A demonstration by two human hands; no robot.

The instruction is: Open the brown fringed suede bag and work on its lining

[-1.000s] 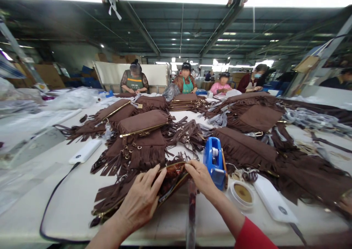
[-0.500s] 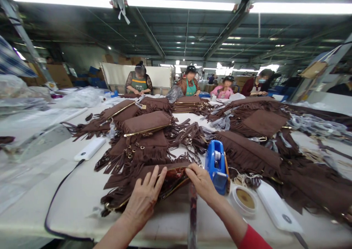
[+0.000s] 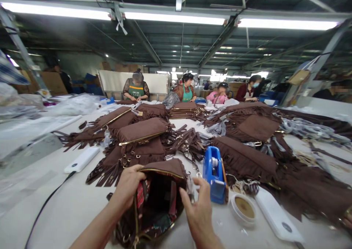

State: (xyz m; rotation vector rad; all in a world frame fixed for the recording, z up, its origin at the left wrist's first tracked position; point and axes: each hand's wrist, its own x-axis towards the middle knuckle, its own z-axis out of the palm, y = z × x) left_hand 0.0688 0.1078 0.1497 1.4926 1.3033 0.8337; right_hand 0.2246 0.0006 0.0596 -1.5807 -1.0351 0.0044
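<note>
The brown fringed bag (image 3: 159, 197) is held open, its rim gripped by the left hand (image 3: 128, 186) and right hand (image 3: 199, 214); the lining could be snagged by the zipper.

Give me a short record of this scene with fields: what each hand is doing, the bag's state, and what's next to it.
left hand: grips the left rim of the bag
right hand: at the bag's right rim, fingers by the zip end
bag state: mouth held open, patterned lining showing
right of bag: blue tape dispenser, round tin
behind: pile of fringed bags
surface: white table
</note>
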